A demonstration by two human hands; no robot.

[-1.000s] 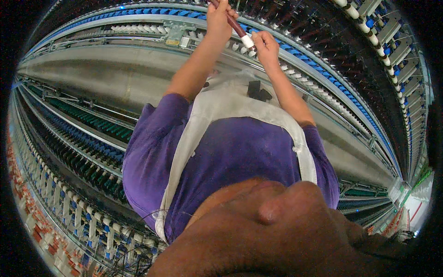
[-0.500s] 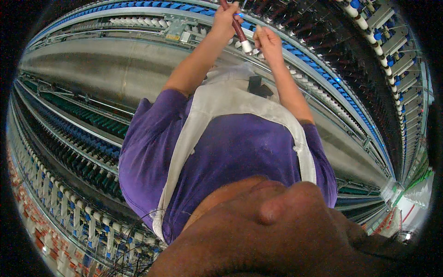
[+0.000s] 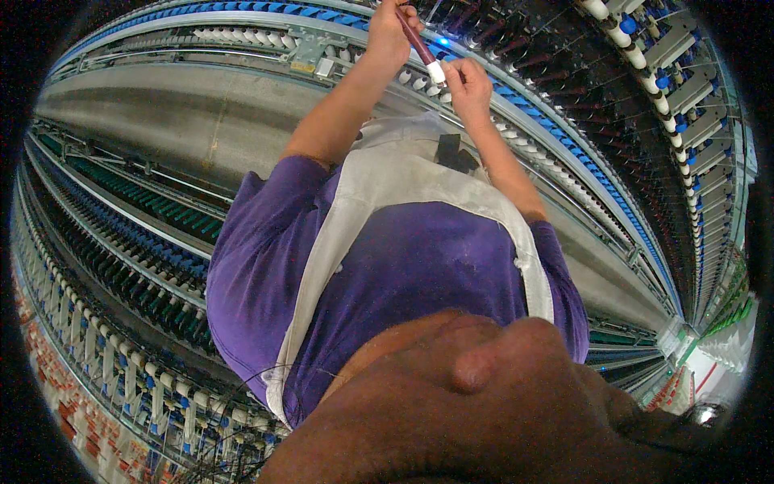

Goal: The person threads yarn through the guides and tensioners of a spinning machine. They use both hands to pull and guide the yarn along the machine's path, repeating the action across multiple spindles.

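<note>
A slim dark red spinning bobbin (image 3: 418, 42) slants across the top middle, with my left hand (image 3: 390, 39) closed around its upper part. Its lower end carries a white band (image 3: 436, 73), which looks like wound yarn. My right hand (image 3: 469, 85) is at this white end, thumb and forefinger pinched together against its side. Whatever lies between those fingertips is too small to make out. Both hands are raised in front of a spinning frame, just over its blue-striped rail (image 3: 516, 87).
Rows of dark red bobbins (image 3: 556, 77) stand in the frame beyond my hands. White rollers with blue parts (image 3: 645, 60) run down the upper right. A long grey metal cover (image 3: 161, 113) stretches to the left. Another bobbin machine (image 3: 121, 363) fills the lower left.
My right hand has moved down and left, from just beside the bobbin to touching its white end. The bobbin has shifted slightly up, still in my left hand.
</note>
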